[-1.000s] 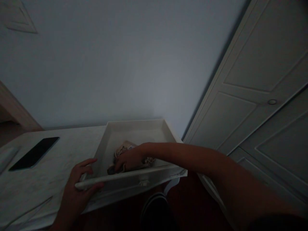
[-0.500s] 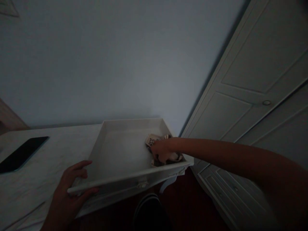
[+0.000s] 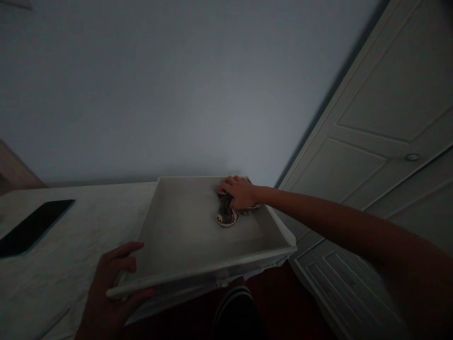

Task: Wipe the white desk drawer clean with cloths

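Note:
A shallow white drawer (image 3: pixel 173 226) rests on the pale, marbled tabletop. My left hand (image 3: pixel 118 278) grips its front left corner, thumb below the front edge and fingers over the side. Inside, toward the back right, lies a bunched dark-and-cream patterned cloth (image 3: pixel 226 215). My right hand (image 3: pixel 240 191) is on the cloth with its fingers curled over it, reaching across from the right. Part of the cloth is hidden under that hand. A small knob (image 3: pixel 222 283) shows dimly on the drawer front.
A dark phone or tablet (image 3: pixel 33 229) lies on the tabletop (image 3: pixel 95 212) at the left. White panelled wardrobe doors (image 3: pixel 357 165) with a round knob stand at the right. A plain wall (image 3: pixel 177 94) rises behind. My dark-clad leg (image 3: pixel 239 314) is below the drawer.
My right hand has moved with the cloth from the drawer's front right corner toward its back right. My left hand keeps its hold on the corner. The view has shifted slightly.

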`<control>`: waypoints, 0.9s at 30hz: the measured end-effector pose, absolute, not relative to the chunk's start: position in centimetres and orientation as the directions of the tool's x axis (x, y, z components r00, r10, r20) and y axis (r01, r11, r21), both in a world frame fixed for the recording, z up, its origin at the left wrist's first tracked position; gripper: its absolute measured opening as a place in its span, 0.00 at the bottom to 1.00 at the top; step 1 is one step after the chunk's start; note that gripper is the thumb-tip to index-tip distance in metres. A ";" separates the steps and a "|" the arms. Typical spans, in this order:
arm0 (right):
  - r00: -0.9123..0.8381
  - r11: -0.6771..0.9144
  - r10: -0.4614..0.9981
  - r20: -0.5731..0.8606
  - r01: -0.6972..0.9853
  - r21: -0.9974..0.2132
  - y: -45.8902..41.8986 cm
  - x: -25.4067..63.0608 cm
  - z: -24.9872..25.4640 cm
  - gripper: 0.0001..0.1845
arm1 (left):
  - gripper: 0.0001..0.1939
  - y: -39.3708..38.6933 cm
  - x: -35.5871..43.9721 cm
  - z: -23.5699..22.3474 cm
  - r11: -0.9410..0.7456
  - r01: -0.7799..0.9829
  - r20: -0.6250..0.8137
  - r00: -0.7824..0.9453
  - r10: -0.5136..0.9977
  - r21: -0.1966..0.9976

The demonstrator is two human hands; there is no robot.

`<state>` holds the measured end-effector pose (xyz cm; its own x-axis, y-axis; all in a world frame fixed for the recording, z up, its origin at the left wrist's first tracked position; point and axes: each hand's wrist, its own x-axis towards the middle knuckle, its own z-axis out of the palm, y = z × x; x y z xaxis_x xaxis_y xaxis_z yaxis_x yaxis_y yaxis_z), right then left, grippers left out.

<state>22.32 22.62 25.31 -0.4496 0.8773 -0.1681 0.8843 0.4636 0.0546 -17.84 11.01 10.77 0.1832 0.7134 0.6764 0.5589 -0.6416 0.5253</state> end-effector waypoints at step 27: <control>-0.416 0.409 0.908 0.051 0.852 -0.327 29.1 2.4 17.7 0.28 | 0.24 10.1 -16.4 11.7 -0.589 0.505 0.616 0.136 0.776 0.630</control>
